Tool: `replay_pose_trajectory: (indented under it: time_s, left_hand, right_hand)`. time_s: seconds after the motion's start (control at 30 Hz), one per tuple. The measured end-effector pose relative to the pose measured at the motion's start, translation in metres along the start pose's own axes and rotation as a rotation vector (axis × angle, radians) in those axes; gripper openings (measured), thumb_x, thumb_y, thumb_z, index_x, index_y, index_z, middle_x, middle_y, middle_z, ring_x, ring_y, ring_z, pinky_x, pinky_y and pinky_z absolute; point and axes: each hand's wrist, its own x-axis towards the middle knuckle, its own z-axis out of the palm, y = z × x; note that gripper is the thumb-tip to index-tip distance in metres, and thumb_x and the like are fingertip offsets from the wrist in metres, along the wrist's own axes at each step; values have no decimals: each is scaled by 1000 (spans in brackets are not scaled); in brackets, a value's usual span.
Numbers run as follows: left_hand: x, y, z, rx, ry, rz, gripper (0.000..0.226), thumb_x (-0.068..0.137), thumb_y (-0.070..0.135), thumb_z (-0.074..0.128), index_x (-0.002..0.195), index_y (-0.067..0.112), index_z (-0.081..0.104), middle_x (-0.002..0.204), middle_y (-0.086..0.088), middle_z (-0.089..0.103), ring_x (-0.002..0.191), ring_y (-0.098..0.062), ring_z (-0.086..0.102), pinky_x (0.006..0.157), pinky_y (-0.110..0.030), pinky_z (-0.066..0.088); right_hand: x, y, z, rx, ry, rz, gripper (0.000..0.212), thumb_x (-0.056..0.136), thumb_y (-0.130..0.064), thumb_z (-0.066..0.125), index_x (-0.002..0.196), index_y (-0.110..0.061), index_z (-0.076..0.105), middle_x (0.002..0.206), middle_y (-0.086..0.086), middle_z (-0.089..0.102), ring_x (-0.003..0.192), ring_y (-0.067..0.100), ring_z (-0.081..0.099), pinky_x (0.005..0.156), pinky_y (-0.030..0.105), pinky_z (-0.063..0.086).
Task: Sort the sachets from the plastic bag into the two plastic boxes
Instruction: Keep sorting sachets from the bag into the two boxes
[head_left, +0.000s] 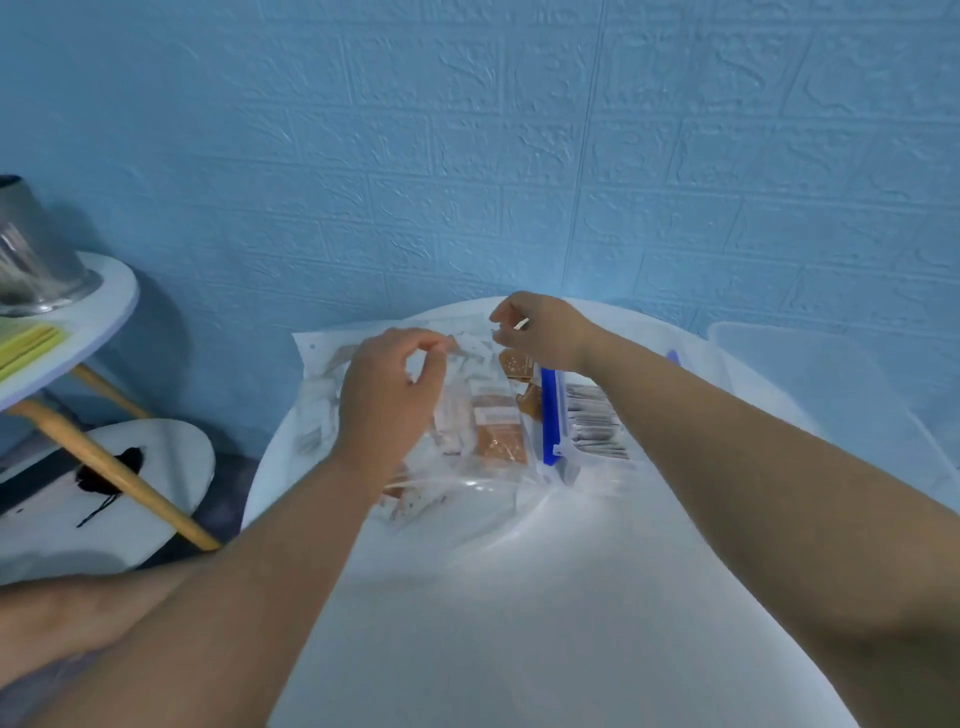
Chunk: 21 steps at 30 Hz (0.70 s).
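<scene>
Blue brick-patterned wall (467, 156) is rising behind a round white surface (519, 597), and a clear plastic bag (483, 488) is lying flat at the surface's middle. It is holding brown sachets (501, 441) and paler ones.

The left hand (389, 395) is hovering over the bag's 9 o'clock half with its fingers curled, thumb and forefinger pinching the bag's film. The right hand (540, 332) is reaching to the bag's 12 o'clock edge and pinching a small pale piece (522, 325); blur is hiding whether that is a sachet or the bag's rim.

Touching the bag at 3 o'clock, a clear box (566, 467) with a blue latch (548, 415) is holding a row of grey-and-white sachets (592, 421). A second clear box (831, 395) is sitting further out at 3 o'clock, partly behind the right forearm.

Off at 9 o'clock, a side table (104, 296) is carrying a metal vessel (31, 260) and yellow sheets (26, 343).
</scene>
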Motion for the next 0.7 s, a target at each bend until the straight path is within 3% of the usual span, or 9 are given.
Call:
replay_pose_trajectory:
  time_s: [0.07,0.17,0.37,0.43,0.47,0.5,0.57,0.63,0.7]
  left_hand:
    - [24,-35,-9,152,-1,-174,20,87,19,56,102,12,68,103,-4,65,104,-23,56,91,-28,38]
    - [40,-82,-18,355,-83,-529,46,88,28,55,129,8,49,130,-23,47,122,-36,41,102,-38,31]
    - [43,-111,-17,85,-171,-801,68,89,36,53,144,9,24,142,-18,37,128,-34,38,106,-40,33]
    - [44,-112,-14,-21,-71,-818,65,83,39,59,136,11,36,132,-14,48,113,-31,52,95,-40,45]
    - [45,-109,-13,-132,-7,-853,59,81,39,62,129,10,42,124,-10,54,102,-27,57,86,-36,50]
    - [47,-105,-13,-256,37,-886,50,83,36,63,121,9,47,114,-7,57,91,-23,58,74,-30,51]
    - [50,-97,-13,-398,43,-922,29,87,30,61,106,9,54,93,-7,58,77,-19,54,53,-24,47]
    - [49,-95,-15,-400,30,-905,26,85,31,63,97,8,61,90,-11,61,76,-20,55,56,-27,47]
    - [47,-96,-16,-442,59,-839,18,83,27,65,81,9,65,88,-15,66,81,-24,60,74,-37,52]
  right_hand:
    - [11,-11,13,-32,-95,81,46,92,-32,54,132,-14,43,134,6,48,114,20,49,92,27,39]
    - [20,-22,26,12,-133,169,67,91,-39,54,144,-10,26,144,11,38,126,25,43,100,30,33]
    - [30,-25,49,178,-101,296,69,91,-29,56,145,-4,21,143,11,40,128,24,41,95,25,34]
    - [32,-26,50,335,-25,319,71,87,-23,63,144,-3,25,129,7,48,112,24,53,76,18,43]
    - [31,-27,50,430,15,340,72,84,-22,67,141,-1,28,113,5,51,92,22,58,60,16,42]
    - [31,-25,50,533,32,382,71,83,-23,69,138,1,33,100,5,51,72,17,53,50,18,35]
    - [31,-22,49,680,27,456,43,84,-26,68,113,2,53,78,4,48,57,11,38,46,22,26]
    - [28,-22,51,712,10,494,27,85,-35,65,82,-9,57,67,2,45,53,11,36,45,21,27]
    - [24,-23,52,750,4,481,30,86,-41,61,86,-11,60,70,1,49,50,11,32,46,20,27]
